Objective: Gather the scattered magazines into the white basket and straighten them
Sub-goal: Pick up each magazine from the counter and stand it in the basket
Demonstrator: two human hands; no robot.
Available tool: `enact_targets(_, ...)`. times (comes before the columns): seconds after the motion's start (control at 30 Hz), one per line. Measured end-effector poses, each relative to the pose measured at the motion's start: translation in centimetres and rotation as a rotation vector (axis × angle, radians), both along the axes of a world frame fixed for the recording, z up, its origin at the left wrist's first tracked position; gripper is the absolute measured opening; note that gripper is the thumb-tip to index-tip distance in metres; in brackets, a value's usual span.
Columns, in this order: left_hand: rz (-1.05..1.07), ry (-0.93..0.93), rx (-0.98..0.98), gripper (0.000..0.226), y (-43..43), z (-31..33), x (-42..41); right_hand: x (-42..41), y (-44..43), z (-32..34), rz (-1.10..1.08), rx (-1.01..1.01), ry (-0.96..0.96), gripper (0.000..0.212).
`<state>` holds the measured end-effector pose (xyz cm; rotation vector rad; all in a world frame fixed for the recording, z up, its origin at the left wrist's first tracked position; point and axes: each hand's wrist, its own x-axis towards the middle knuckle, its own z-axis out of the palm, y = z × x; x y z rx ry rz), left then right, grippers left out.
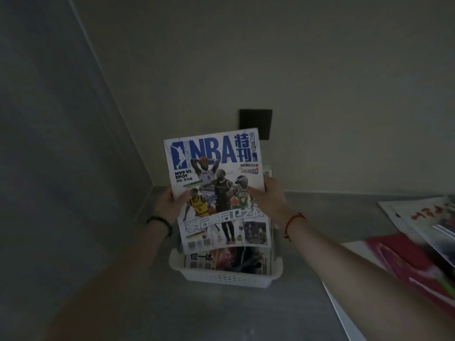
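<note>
An NBA magazine (216,183) with a white and blue cover is held upright above the white basket (221,276). My left hand (168,204) grips its left edge and my right hand (269,198) grips its right edge. The magazine's lower edge hangs just over the basket's far part. Inside the basket stand other magazines (229,262), their tops showing below the held one. More magazines (423,242) lie scattered on the surface at the right, one with a red cover.
The basket sits on a grey counter (138,303) in a corner between two walls. A dark wall plate (256,119) is behind the held magazine. The room is dim.
</note>
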<state>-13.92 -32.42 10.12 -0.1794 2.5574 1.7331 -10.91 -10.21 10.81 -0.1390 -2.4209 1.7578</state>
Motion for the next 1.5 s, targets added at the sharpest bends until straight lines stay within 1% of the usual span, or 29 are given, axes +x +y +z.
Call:
enact_targets(0.1, -0.037, -0.017, -0.069, 0.038, -0.6, -1.0, -0.9, -0.2, -0.3, -1.4, -0.051, 0.04, -0.095, 0.02)
enact_targets(0.13, -0.058, -0.038, -0.076, 0.037, -0.5, -1.5, -0.9, -0.1, -0.3, -2.0, -0.049, 0.075, -0.127, 0.02)
enact_targets(0.2, -0.092, -0.079, -0.108, 0.032, -0.2, -2.7, -0.7, 0.5, -0.2, -3.5, -0.049, 0.105, -0.167, 0.011)
enact_targets(0.27, -0.095, -0.091, -0.183, 0.013, 0.1, -3.8, -0.6, 1.3, 0.1, -4.8, -0.072, 0.073, -0.163, 0.013)
enact_targets(0.3, -0.093, -0.089, -0.215, 0.009, 0.2, -4.2, -0.5, 1.7, 0.4, -5.2, -0.093, 0.071, -0.151, 0.017)
enact_targets(0.37, -0.09, -0.084, -0.251, 0.011, 0.2, -4.9, -0.5, 2.3, 0.8, -5.7, -0.12, 0.112, -0.142, 0.023)
enact_targets(0.43, -0.078, -0.073, -0.312, 0.008, 0.1, -5.2, -0.4, 2.4, 1.0, -5.9, -0.158, 0.153, -0.148, 0.024)
enact_targets(0.47, -0.068, -0.067, -0.333, 0.009, 0.1, -5.3, -0.3, 2.3, 1.0, -6.0, -0.179, 0.169, -0.155, 0.025)
enact_targets(0.5, -0.059, -0.06, -0.34, 0.015, 0.0, -5.3, -0.2, 2.3, 1.0, -6.2, -0.192, 0.188, -0.168, 0.029)
enact_targets(0.6, -0.027, -0.02, -0.352, 0.042, 0.1, -4.9, 0.2, 2.7, 1.2, -6.8, -0.179, 0.281, -0.194, 0.041)
enact_targets(0.63, -0.024, 0.015, -0.378, 0.047, 0.2, -4.7, 0.3, 2.9, 1.4, -6.8, -0.175, 0.318, -0.191, 0.042)
enact_targets(0.7, -0.048, 0.125, -0.447, 0.049, 0.8, -4.2, 0.9, 3.3, 2.5, -6.7, -0.204, 0.338, -0.172, 0.045)
enact_targets(0.77, -0.076, 0.271, -0.422, 0.044, 2.2, -3.6, 1.9, 3.8, 4.3, -6.2, -0.256, 0.306, -0.151, 0.047)
enact_targets(0.87, -0.18, 0.435, -0.295, 0.038, 6.2, -3.0, 3.9, 5.2, 8.2, -5.5, -0.323, 0.257, -0.115, 0.046)
enact_targets(0.93, -0.292, 0.489, -0.215, 0.034, 9.8, -3.1, 5.7, 6.9, 11.5, -5.1, -0.369, 0.211, -0.112, 0.046)
enact_targets(1.03, -0.411, 0.488, -0.14, 0.033, 15.6, -4.3, 8.7, 10.3, 16.8, -5.4, -0.425, 0.161, -0.159, 0.047)
enact_targets(1.1, -0.486, 0.361, -0.117, 0.038, 19.1, -5.7, 10.9, 13.2, 20.3, -6.0, -0.473, 0.114, -0.198, 0.045)
enact_targets(1.13, -0.53, 0.259, -0.119, 0.043, 20.7, -6.5, 11.8, 14.7, 21.9, -6.3, -0.497, 0.091, -0.22, 0.044)
enact_targets(1.2, -0.581, 0.046, -0.14, 0.053, 23.4, -8.2, 13.4, 17.9, 24.6, -6.8, -0.524, 0.051, -0.304, 0.05)
enact_targets(1.23, -0.572, -0.068, -0.131, 0.056, 24.4, -9.2, 14.2, 19.4, 25.7, -7.2, -0.507, 0.039, -0.349, 0.047)
enact_targets(1.3, -0.454, -0.311, -0.021, 0.062, 26.0, -10.9, 16.0, 22.1, 27.1, -8.1, -0.477, 0.094, -0.372, 0.024)
enact_targets(1.33, -0.372, -0.418, 0.061, 0.063, 26.7, -11.7, 17.2, 23.4, 27.8, -8.8, -0.481, 0.127, -0.374, 0.026)
enact_targets(1.37, -0.293, -0.495, 0.126, 0.063, 27.5, -12.4, 18.3, 24.7, 28.3, -9.5, -0.472, 0.134, -0.383, 0.036)
enact_targets(1.4, -0.22, -0.546, 0.167, 0.064, 28.3, -13.0, 19.6, 25.7, 28.6, -10.3, -0.453, 0.157, -0.402, 0.052)
enact_targets(1.43, -0.155, -0.575, 0.187, 0.066, 29.1, -13.5, 20.7, 26.6, 28.8, -10.9, -0.424, 0.198, -0.421, 0.063)
enact_targets(1.47, -0.096, -0.583, 0.181, 0.068, 29.7, -13.8, 21.6, 27.2, 29.0, -11.5, -0.404, 0.249, -0.446, 0.065)
enact_targets(1.5, -0.043, -0.576, 0.166, 0.069, 30.2, -13.8, 22.1, 27.5, 29.2, -12.1, -0.404, 0.277, -0.47, 0.061)
